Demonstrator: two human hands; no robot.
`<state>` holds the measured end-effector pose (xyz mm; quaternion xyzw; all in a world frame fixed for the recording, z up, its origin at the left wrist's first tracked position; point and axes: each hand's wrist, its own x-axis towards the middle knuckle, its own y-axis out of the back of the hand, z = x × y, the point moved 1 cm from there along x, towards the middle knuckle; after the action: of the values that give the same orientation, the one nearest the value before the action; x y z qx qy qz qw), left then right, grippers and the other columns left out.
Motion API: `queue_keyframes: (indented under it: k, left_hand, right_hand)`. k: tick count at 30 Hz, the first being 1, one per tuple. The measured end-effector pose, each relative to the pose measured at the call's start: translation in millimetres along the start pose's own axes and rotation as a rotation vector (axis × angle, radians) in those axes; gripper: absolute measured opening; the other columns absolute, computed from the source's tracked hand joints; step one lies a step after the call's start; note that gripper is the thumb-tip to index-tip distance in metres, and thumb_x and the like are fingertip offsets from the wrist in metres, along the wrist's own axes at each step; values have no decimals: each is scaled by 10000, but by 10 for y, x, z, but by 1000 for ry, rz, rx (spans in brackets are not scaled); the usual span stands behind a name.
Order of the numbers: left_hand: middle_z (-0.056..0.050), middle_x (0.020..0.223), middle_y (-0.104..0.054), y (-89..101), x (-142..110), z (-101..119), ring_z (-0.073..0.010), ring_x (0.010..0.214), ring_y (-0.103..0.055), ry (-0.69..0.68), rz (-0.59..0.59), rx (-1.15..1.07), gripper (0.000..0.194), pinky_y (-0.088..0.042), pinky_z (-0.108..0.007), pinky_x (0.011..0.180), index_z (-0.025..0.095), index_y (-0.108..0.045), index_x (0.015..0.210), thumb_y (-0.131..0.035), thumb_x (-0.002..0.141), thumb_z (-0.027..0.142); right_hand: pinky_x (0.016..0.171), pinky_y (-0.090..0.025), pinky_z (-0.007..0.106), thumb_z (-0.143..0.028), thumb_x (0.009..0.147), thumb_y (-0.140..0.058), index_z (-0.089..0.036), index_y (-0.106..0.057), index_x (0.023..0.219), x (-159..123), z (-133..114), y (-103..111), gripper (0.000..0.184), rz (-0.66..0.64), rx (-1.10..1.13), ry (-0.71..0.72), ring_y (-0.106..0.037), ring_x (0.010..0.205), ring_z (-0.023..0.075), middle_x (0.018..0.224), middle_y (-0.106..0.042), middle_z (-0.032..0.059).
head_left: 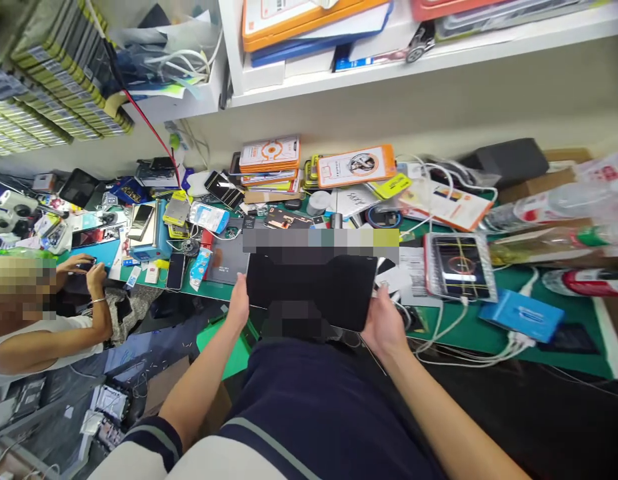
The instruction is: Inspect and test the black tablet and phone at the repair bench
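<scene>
A black tablet (313, 288) with a dark screen hangs just in front of the green workbench (469, 330), held flat between both hands. My left hand (238, 301) grips its left edge, fingers wrapped under it. My right hand (383, 321) clasps the right edge, thumb on top. Another tablet (459, 267) with a lit screen lies on the bench to the right of my right hand, with white cables (453, 333) running beside it.
The bench is crowded with phones (176, 270), orange screen-protector packs (356, 165), a blue box (521, 315) and plastic bottles (553, 203). White shelves (389, 67) hang above. Another person sits at the left, holding a phone (83, 265) in both hands.
</scene>
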<state>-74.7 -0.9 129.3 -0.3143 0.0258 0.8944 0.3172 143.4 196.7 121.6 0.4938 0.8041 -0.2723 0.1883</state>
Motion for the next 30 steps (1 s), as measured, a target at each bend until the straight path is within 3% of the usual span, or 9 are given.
queue_keyframes:
  k: [3,6,10,14,19,24,30]
  left_hand:
    - [-117,1356,-723,-197,-192,89,-318,1354,-611,-116,54,-77,725,-457,-438,1175,180,-730,1252,-449,963,782]
    - [-112,1294,-755,-364,-352,165,-327,1340,-627,-126,55,-147,625,-457,-464,1186,172,-753,1213,-518,983,704]
    - [-99,1326,-743,-548,-522,253,-288,1379,-603,-105,73,-204,556,-460,-451,1196,184,-712,1321,-451,1056,597]
    - [-96,1345,-733,-736,-746,362,-242,1352,-627,-42,185,-294,480,-478,-416,1183,188,-700,1355,-415,1100,478]
    - [-87,1370,-718,-924,-948,479,-233,1323,-648,9,285,-323,465,-500,-397,1160,205,-675,1404,-393,1113,433]
    - [-79,1365,-720,-917,-979,598,-242,1322,-646,30,298,-317,447,-470,-411,1182,191,-674,1408,-412,1109,398]
    - [-38,1234,-784,-684,-736,988,-201,1179,-733,117,65,-419,500,-422,-411,1207,288,-564,1524,-272,1118,303]
  right_hand:
    - [1118,-479,613,-809,943,-343,-237,-734,1260,-211,-202,149,762,-6,-85,48,-630,1324,355,1211,-762,145]
    - [1128,-471,625,-790,939,-385,-215,-756,1222,-368,-379,249,740,20,-87,88,-607,1353,364,1174,-779,143]
    - [1167,-453,588,-721,961,-467,-234,-696,1341,-490,-548,373,659,-46,169,-13,-597,1371,339,1284,-752,112]
    - [1202,-435,532,-622,1011,-489,-258,-690,1358,-634,-676,494,542,-159,443,-140,-595,1378,306,1353,-725,85]
    - [1209,-426,528,-652,1041,-409,-238,-710,1337,-762,-796,614,591,-290,547,-220,-580,1395,305,1372,-713,99]
    - [1182,-457,509,-665,1062,-344,-195,-695,1348,-750,-921,612,652,-339,625,-269,-627,1340,294,1315,-739,124]
    - [1040,-572,453,-630,1074,-392,-152,-647,1377,-671,-986,487,621,-310,633,-302,-747,1118,261,1134,-792,128]
